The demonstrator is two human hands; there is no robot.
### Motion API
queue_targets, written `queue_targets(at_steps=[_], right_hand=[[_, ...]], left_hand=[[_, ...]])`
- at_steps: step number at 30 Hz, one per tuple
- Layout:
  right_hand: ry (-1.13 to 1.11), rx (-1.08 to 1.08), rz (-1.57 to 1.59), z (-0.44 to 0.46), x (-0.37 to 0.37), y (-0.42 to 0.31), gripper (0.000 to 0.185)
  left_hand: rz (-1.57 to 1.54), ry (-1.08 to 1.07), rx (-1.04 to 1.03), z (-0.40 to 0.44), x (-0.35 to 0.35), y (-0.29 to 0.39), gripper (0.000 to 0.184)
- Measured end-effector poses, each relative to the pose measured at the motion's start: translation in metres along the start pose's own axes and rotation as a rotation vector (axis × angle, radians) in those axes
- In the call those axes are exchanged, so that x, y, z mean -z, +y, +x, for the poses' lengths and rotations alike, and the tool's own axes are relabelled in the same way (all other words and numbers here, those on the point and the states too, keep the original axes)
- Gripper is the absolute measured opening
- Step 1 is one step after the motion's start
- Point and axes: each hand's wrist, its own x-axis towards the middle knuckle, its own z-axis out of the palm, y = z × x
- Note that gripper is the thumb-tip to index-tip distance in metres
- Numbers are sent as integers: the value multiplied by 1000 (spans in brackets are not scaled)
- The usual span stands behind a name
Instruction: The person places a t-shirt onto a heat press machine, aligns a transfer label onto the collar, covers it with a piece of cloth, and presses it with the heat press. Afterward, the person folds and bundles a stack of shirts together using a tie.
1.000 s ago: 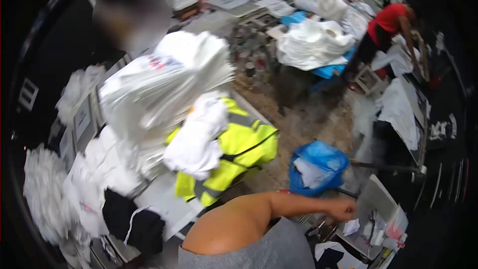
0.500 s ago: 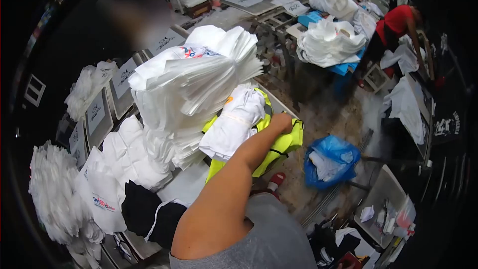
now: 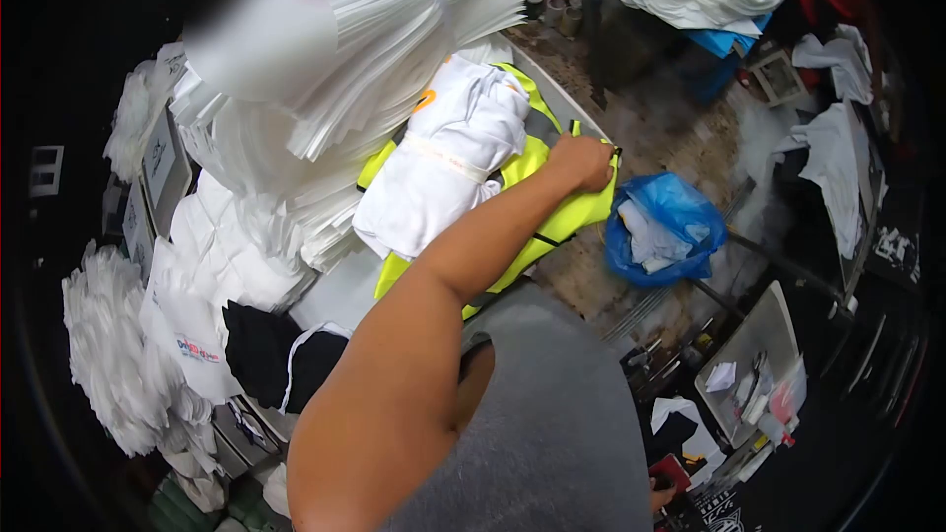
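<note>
My left arm reaches across to the far edge of a neon-yellow safety vest [image 3: 576, 212], and my left hand [image 3: 584, 163] is closed on the fabric there. On the vest lies a folded bundle of white garments [image 3: 429, 192], tied with a pale band and showing an orange print. At the lower right my right hand [image 3: 662, 495] is only partly visible, its fingers around a flat dark-red object [image 3: 670, 474] whose kind I cannot make out. A tall stack of white fabric bags [image 3: 374, 49] with a blue and red print rises beside the bundle.
A blue plastic bag [image 3: 680, 261] holding white pieces stands right of the vest. Black cloth [image 3: 261, 350] and more white stacks [image 3: 118, 355] lie left. A grey tray [image 3: 754, 365] of small items is at right. Beyond it, a person in red [image 3: 838, 0] is partly visible.
My view has tilted down and come closer to the stack and vest. My left hand still grips the vest's edge. More of my right hand and the red object now shows.
</note>
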Motion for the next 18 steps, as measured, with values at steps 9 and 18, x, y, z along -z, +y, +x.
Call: queue_targets(at_steps=[9,18], right_hand=[[-18,39,-29,5,9,-3,82],[-24,-24,-1,2,-3,-5,82]], left_hand=[[-400,407,-602,-54,112,88,27],[36,-61,-671,-10,6,-5,15]])
